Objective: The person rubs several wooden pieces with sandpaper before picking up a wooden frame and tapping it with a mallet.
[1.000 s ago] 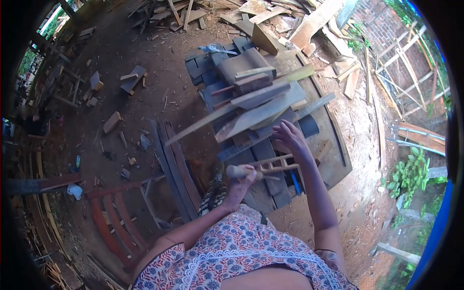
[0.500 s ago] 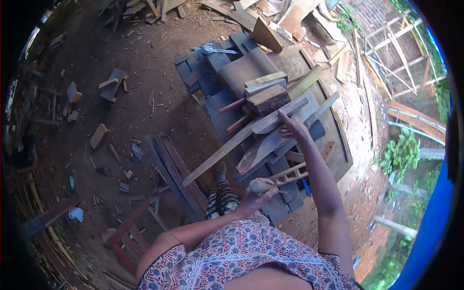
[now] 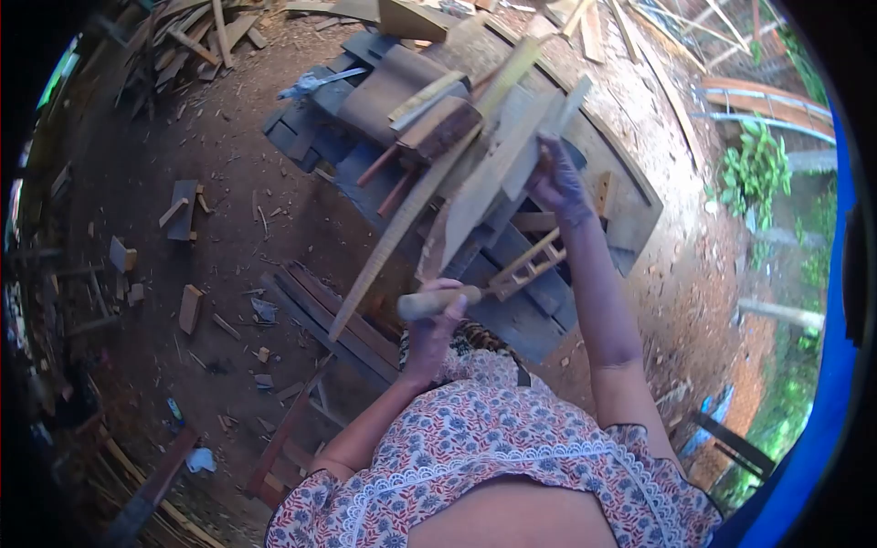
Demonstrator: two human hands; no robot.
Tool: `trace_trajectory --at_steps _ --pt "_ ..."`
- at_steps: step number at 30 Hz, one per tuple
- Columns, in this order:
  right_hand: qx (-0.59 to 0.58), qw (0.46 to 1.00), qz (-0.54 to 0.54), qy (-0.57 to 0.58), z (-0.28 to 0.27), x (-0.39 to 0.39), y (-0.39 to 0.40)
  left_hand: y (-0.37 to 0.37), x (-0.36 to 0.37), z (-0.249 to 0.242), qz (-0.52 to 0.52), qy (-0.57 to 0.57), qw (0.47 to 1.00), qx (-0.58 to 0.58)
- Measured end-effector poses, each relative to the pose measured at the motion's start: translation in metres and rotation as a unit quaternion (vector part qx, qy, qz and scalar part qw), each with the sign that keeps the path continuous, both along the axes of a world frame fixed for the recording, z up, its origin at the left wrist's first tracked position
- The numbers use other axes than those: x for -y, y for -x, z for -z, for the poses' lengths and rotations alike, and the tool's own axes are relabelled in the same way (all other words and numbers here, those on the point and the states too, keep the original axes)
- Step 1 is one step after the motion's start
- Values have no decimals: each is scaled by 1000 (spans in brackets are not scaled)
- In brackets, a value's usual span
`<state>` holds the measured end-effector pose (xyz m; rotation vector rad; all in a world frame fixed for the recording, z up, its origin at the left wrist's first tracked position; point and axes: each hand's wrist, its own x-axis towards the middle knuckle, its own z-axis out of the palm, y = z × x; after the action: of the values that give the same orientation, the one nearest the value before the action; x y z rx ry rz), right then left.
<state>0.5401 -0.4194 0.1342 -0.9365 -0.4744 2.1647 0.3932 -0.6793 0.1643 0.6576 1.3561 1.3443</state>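
My left hand (image 3: 437, 324) is closed around a tool with a thick, pale wooden handle (image 3: 425, 304). Its working end, pointing right, is too blurred to make out. Further up, my right hand (image 3: 559, 187) has its fingers curled on the right edge of a greyish wooden board (image 3: 493, 173), which slants over the workbench pile. Left of that board lies a long narrow strip of wood (image 3: 388, 233) reaching past the bench edge. A dark-sided wood block (image 3: 440, 128) sits beyond the strip. Below my right hand is a slotted wooden piece (image 3: 528, 267).
The workbench (image 3: 626, 196) is stacked with planks. A blue-and-silver tool (image 3: 320, 82) lies at its far left. Long dark planks (image 3: 338, 320) rest low beside me. Offcuts such as a small block (image 3: 190, 309) are scattered on the dirt floor, and scrap wood (image 3: 196, 46) is heaped behind.
The view has shifted, so the bench sits further left and up. My right hand now grips the board, which has turned steeper. My left hand has moved left with the tool.
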Motion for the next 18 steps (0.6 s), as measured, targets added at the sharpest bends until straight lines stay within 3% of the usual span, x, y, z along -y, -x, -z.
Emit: trace_trajectory --at_steps 2,3,5,7,9,11,15,18 --pt "-106 993 11 -57 -29 13 -39 -4 4 -1 -22 -10 1000 -15" --pt "-83 992 69 -71 -45 28 -59 -9 6 -1 -57 -20 998 -30" --pt "-163 974 147 -54 -51 54 -109 -22 6 7 -76 -39 995 -50" --pt "-133 973 181 -50 -53 83 -164 -43 12 10 -95 -52 991 -77" --pt "-128 984 113 -54 -14 104 -244 -68 10 9 -110 -76 989 -58" --pt "29 988 149 -24 6 148 -293 -94 12 31 -119 -75 989 -36" --pt "215 971 104 28 36 246 -355 -128 17 62 -124 -95 983 -99" --pt "287 948 125 56 46 292 -365 -148 22 70 -148 -83 977 -126"
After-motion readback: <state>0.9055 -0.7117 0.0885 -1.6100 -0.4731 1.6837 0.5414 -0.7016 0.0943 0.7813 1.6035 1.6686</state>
